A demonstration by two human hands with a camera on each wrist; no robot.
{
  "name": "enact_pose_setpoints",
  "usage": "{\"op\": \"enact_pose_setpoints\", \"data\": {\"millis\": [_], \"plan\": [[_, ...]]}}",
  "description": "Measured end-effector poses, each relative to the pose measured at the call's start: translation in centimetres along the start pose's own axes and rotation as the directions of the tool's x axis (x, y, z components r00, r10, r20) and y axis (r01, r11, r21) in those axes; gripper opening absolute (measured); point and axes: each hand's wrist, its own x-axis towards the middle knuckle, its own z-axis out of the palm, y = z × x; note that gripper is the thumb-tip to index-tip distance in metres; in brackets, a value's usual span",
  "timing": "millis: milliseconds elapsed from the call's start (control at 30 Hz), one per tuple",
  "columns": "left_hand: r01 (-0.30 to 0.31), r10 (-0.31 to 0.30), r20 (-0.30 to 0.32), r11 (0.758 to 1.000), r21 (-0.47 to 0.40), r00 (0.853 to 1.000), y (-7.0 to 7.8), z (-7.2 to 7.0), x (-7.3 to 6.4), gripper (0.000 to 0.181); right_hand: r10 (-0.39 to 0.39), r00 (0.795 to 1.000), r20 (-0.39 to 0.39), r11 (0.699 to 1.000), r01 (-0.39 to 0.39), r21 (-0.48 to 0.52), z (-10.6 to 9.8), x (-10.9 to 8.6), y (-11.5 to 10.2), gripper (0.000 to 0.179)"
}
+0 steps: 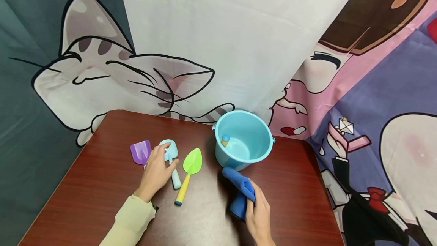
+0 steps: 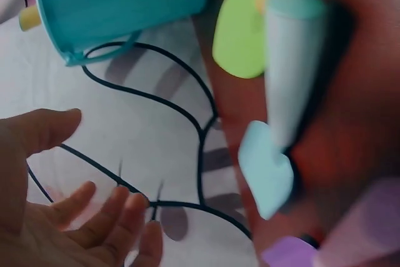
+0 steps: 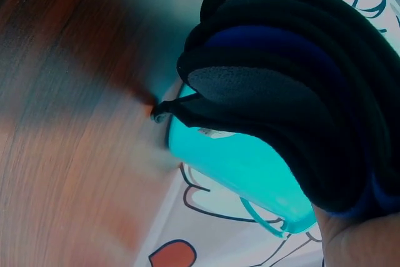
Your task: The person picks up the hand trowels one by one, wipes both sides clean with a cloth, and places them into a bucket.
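Note:
My right hand (image 1: 258,212) grips a folded blue cloth (image 1: 243,185), thumb and fingers pinching its side just in front of the light blue bucket (image 1: 244,153). Dark folds of the cloth (image 3: 269,85) fill much of the right wrist view. Over the tools on the left, my left hand (image 1: 157,172) hovers with relaxed fingers and holds nothing. Beneath and beside it lies a pale blue toy shovel (image 1: 175,179), its scoop partly covered by the fingers. A purple toy shovel (image 1: 140,152) is left of the hand, its handle hidden. To the right rests a green trowel (image 1: 193,161) with a yellow handle.
Inside the bucket, against its left wall, is a small object (image 1: 225,140) with a blue end and yellowish body. The brown table (image 1: 85,185) ends at a cartoon-printed curtain (image 1: 239,41) behind the bucket.

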Motion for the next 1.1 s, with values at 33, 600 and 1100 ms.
{"op": "enact_pose_setpoints", "data": {"millis": [33, 600, 1100], "plan": [[0.021, -0.021, -0.001, 1.000, 0.009, 1.000, -0.3, -0.1, -0.3, 0.063, -0.004, 1.000, -0.004, 1.000, 0.004, -0.001, 0.0, 0.0, 0.0, 0.047], [0.447, -0.450, 0.024, 0.891, 0.080, 0.893, -6.1, -2.5, -4.0, 0.054, -0.013, 1.000, -0.019, 1.000, 0.013, -0.006, -0.1, 0.0, 0.1, 0.049], [0.545, -0.564, 0.125, 0.823, 0.160, 0.816, -8.3, -2.1, -4.3, 0.071, -0.003, 1.000, -0.015, 1.000, 0.003, -0.002, -0.1, -0.1, 0.2, 0.048]]}}
